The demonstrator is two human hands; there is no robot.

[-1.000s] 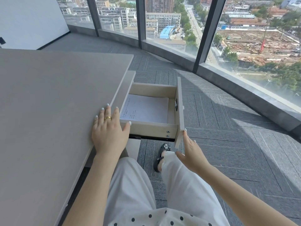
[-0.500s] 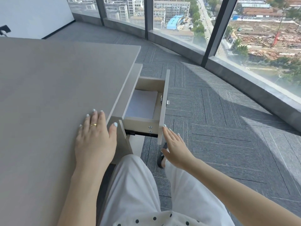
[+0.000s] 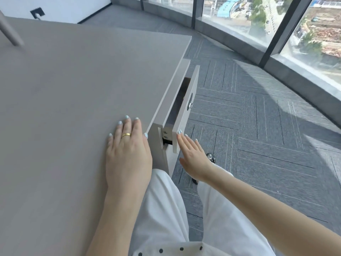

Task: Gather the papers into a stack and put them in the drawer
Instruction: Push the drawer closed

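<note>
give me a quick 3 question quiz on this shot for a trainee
1. True or false: the drawer is fully shut.
2. Which hand touches the drawer front? A) left hand B) right hand
3. Where does the left hand rest, and is it holding anything?

Key
1. False: a narrow gap stays open.
2. B: its fingertips meet the front's near end.
3. Flat on the desk near the edge, palm down, holding nothing. No papers can be seen.
</note>
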